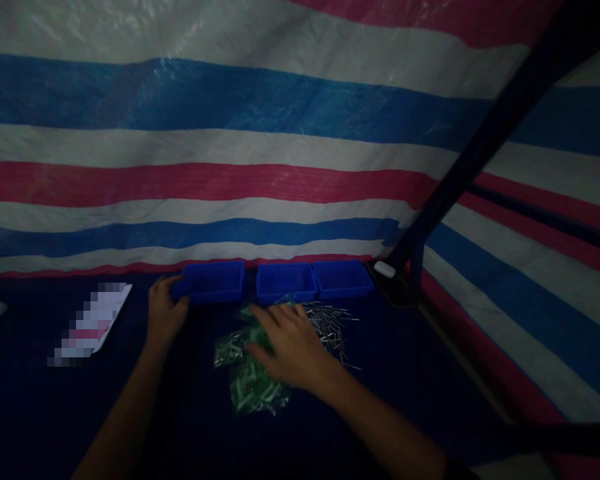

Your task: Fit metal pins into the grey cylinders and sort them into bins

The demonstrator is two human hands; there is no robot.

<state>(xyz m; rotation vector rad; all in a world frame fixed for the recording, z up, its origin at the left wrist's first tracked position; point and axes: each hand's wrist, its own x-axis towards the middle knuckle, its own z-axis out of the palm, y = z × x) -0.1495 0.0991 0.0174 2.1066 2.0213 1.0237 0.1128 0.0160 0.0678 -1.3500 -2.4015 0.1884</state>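
My left hand (166, 308) grips the left end of a blue plastic tray (213, 295), thumb at the near side and fingers over the far corner. My right hand (291, 343) lies spread over a pile of clear and green plastic bags (260, 387) with small pale pieces inside, and hides part of it. Left of that hand is a small clear bag (229, 349) of little light-coloured parts. Beyond my right wrist, thin metal rods (333, 327) lie scattered in a loose heap.
Two more blue trays, a middle one (287, 293) and a right one (344, 291), stand along the striped sheet wall (260, 183). A white case (385, 269) rests on a dark flat object (396, 293). A blurred-out paper or booklet (97, 320) lies left. A dark frame post (455, 180) slants at right.
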